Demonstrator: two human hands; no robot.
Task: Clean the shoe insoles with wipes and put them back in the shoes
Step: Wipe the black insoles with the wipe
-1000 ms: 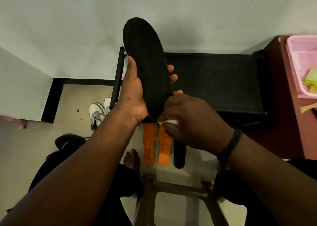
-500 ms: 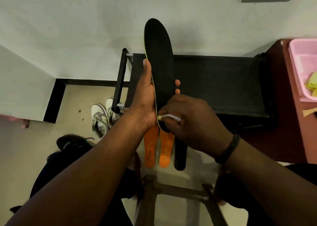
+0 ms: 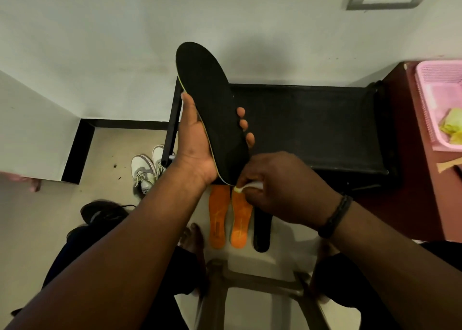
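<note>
My left hand (image 3: 197,139) grips a black insole (image 3: 212,104) with a yellow-green edge, held upright in front of me, thumb on its left side and fingertips wrapped round its right edge. My right hand (image 3: 282,187) pinches a white wipe (image 3: 250,186) against the insole's heel end. On the floor below lie two orange insoles (image 3: 220,217) side by side and another black insole (image 3: 262,232) to their right. A pair of white sneakers (image 3: 146,169) stands left of the rack, and a black shoe (image 3: 105,212) sits nearer me on the left.
A black shoe rack (image 3: 312,127) stands against the white wall. At the right a dark red table (image 3: 430,192) carries a pink basket (image 3: 435,99) with yellow-green items. A stool frame (image 3: 250,279) and my bare feet (image 3: 192,237) are below.
The insole has turned from nearly edge-on to show more of its black face, tip leaning left. My right hand with the wipe has slid down to the heel end.
</note>
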